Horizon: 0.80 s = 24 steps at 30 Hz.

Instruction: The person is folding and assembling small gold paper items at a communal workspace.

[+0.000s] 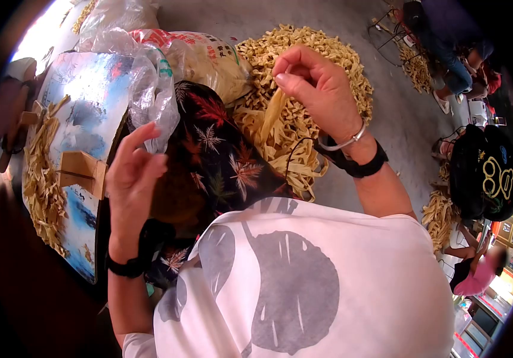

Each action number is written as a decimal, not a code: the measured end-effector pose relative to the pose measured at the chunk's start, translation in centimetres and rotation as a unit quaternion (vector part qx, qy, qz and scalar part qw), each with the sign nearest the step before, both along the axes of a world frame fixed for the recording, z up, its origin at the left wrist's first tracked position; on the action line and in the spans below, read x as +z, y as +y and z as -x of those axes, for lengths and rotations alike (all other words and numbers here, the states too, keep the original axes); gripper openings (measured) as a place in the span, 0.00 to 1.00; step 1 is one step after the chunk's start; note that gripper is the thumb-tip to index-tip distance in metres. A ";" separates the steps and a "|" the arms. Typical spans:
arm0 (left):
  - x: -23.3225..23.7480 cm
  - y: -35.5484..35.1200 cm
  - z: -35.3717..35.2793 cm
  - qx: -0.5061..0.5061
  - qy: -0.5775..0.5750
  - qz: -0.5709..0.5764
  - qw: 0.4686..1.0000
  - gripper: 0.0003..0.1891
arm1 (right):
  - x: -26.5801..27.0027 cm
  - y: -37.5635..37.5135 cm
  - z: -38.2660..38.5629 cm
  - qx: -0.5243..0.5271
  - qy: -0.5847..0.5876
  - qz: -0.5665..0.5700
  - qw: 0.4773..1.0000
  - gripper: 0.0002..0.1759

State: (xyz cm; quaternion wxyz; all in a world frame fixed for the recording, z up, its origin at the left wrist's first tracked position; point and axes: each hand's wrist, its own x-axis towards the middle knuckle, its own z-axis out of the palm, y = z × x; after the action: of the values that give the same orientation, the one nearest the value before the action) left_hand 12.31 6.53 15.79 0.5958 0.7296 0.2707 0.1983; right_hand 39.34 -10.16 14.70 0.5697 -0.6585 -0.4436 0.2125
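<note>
My right hand (319,86) is raised over the big heap of pale yellow pieces (346,65), thumb and forefinger pinched on a long yellowish strip (273,116) that hangs down. Below it lie more loose flat strips (292,170). My left hand (134,173) is held up at the right edge of the painted board (89,137), fingers apart and curved, with nothing seen between them. On the board a small wooden block (82,172) stands beside a row of flat strips (45,179).
Clear plastic bags (149,89) and a filled sack (205,62) lie beyond the board. Dark leaf-patterned cloth (214,137) covers my lap. At the right are a black backpack (486,173), a strip pile (438,218), a person in pink (480,271) and other seated people.
</note>
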 end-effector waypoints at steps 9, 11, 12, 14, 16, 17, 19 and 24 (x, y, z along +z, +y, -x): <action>-1.6 -5.3 -11.2 -0.265 0.008 0.002 0.964 0.09 | 11.1 1.4 2.0 0.276 0.228 -0.250 0.900 0.09; -2.0 -4.6 -11.5 -0.245 0.014 -0.025 0.969 0.11 | 11.5 0.8 1.5 0.215 0.184 -0.266 0.921 0.10; -1.1 -4.2 -11.8 -0.196 0.028 -0.011 0.980 0.13 | 11.7 0.6 1.3 0.183 0.162 -0.271 0.931 0.11; -0.9 -2.3 -11.7 -0.174 -0.038 0.053 0.983 0.16 | 9.7 0.0 -1.3 0.035 -0.057 -0.207 0.976 0.20; 0.6 -2.7 -11.8 -0.131 -0.120 0.056 0.983 0.18 | 7.2 -0.1 -1.5 -0.043 -0.214 -0.091 0.972 0.28; 1.6 -2.8 -11.9 -0.130 -0.151 0.064 0.978 0.18 | 5.4 -0.5 -1.7 -0.035 -0.267 0.008 0.963 0.28; 4.0 -2.8 -12.1 -0.128 -0.207 0.106 0.964 0.19 | -0.8 -0.2 -0.9 0.088 -0.188 0.092 0.974 0.39; 10.1 0.3 -11.9 -0.263 -0.371 0.153 0.877 0.16 | -12.6 -0.3 3.6 0.111 -0.102 0.114 0.982 0.24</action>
State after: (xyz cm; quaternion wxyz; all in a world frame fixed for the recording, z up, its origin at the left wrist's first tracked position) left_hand 24.21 6.80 25.85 0.7867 0.5468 -0.1449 0.2471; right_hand 35.73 -10.43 2.13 0.4156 -0.6838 -0.5427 0.2554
